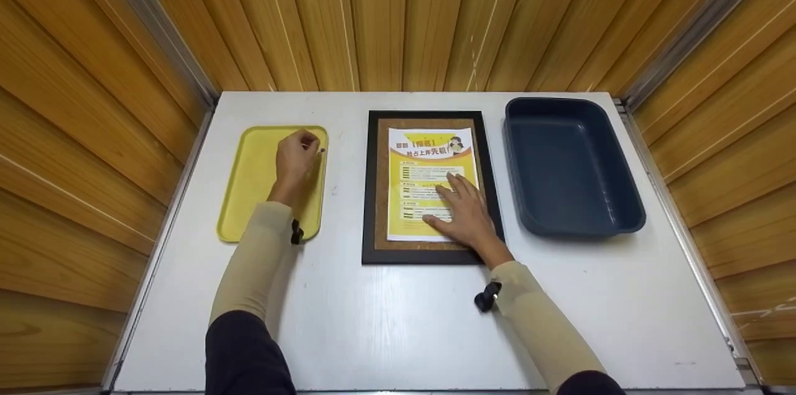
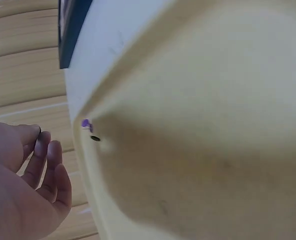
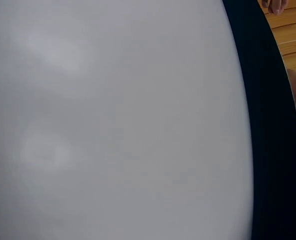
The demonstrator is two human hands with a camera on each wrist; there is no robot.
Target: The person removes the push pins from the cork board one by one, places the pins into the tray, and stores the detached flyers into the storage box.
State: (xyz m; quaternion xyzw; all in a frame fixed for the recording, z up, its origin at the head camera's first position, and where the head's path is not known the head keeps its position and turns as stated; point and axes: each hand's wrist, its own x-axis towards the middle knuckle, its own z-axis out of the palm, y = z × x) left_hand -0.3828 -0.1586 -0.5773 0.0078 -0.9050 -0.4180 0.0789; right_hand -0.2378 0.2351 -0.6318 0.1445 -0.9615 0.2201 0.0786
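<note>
A black-framed cork board point(image 1: 373, 196) lies mid-table with a yellow flyer point(image 1: 429, 158) on it. My right hand point(image 1: 463, 211) lies flat on the flyer's lower right part, fingers straight. In the right wrist view only a fingertip point(image 3: 276, 6) and the frame's black edge point(image 3: 268, 125) show. My left hand point(image 1: 298, 158) hovers over the far right corner of a yellow tray point(image 1: 249, 196), fingers curled, thumb and forefinger pinching what looks like a small dark push pin point(image 2: 38, 131). A purple pin point(image 2: 85, 123) and a dark pin point(image 2: 94, 138) lie in that tray corner.
A dark blue plastic bin point(image 1: 622, 208) stands right of the board, nothing visible inside. The white table point(image 1: 398, 320) is walled by wood panels on three sides. Small black cameras sit on both wrists.
</note>
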